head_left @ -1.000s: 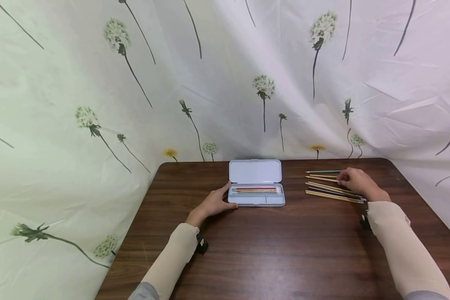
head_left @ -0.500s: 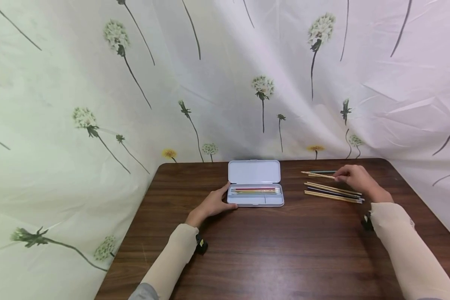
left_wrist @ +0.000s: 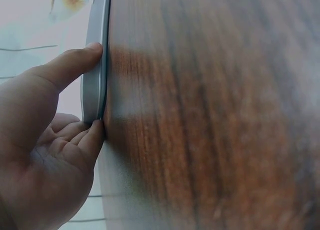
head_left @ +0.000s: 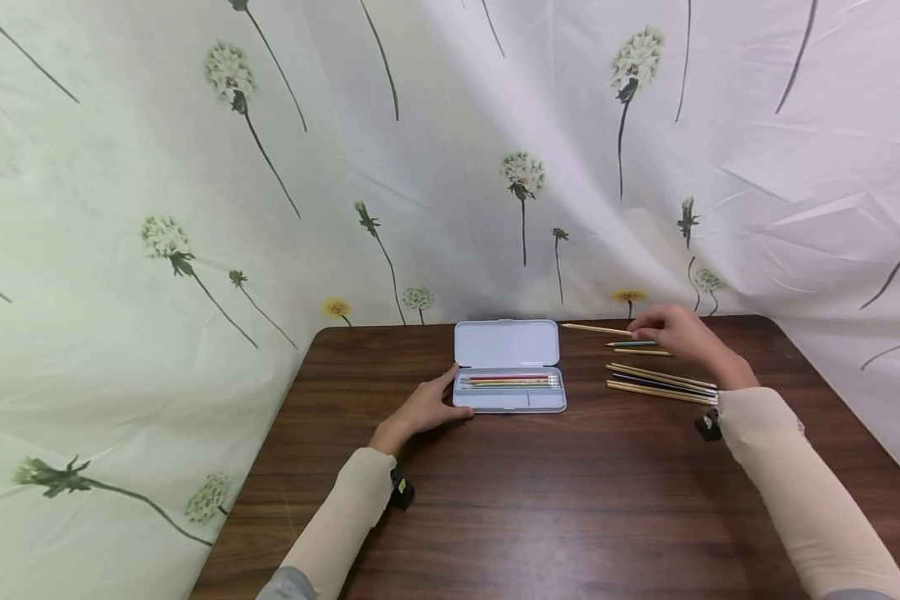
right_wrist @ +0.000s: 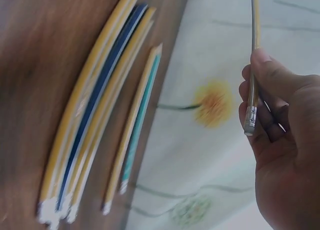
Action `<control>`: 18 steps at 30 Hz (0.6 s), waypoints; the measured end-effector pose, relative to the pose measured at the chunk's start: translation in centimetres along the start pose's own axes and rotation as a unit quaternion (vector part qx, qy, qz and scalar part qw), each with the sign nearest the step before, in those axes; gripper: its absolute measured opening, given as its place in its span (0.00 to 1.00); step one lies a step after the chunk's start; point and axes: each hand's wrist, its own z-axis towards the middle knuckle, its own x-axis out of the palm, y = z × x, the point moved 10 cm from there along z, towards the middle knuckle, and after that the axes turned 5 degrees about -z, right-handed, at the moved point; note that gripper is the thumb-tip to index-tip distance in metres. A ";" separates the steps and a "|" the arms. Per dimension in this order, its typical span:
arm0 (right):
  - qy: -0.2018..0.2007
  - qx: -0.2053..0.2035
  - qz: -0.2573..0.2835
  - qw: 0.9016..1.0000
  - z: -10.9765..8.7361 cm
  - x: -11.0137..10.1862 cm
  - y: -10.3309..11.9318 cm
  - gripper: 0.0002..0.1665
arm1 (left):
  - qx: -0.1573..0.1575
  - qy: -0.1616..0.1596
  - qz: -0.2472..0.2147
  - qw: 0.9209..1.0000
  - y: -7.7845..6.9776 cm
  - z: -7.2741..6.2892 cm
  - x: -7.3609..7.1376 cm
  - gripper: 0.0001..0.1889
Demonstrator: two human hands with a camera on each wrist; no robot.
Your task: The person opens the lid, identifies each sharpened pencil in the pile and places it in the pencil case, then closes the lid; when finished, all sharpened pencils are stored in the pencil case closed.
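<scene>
A pale cloth (head_left: 450, 208) printed with dandelions hangs behind a dark wood-grain bench (head_left: 540, 500). On the bench, near its far edge, lies a pale pencil case (head_left: 495, 401) with its lid tipped back. The person's left hand (head_left: 420, 407) grips the case at its left end, thumb on the front edge. The right hand (head_left: 678, 332) pinches a yellow pencil (head_left: 596, 329) near its eraser end, its tip pointing toward the lid; it appears to be lifted off the bench.

The work looks partly done. A few coloured pencils (head_left: 510, 381) already lie side by side in the long rear compartment, while the divided front section shows none. Outside the case, right of it, a teal pencil (head_left: 632, 343) and a yellow one (head_left: 641, 352) lie close together, with a group of yellow pencils (head_left: 660, 392) nearer the person and a dark blue pencil (right_wrist: 95, 100) among them. These and the held one seem to be what is left.

No brand or label can be read: the case shows no lettering, and pale marks on the pencils are too blurred to make out.
</scene>
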 end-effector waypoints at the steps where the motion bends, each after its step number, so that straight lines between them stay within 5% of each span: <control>1: 0.002 -0.002 0.001 1.000 0.3 0.1 0.4 0.07 | 0.000 0.000 0.000 1.000 0.0 0.0 0.0 0.52; 18: 0.015 -0.061 0.020 0.998 5.2 2.2 8.2 0.05 | -0.010 0.004 -0.003 1.000 0.4 0.1 0.1 0.53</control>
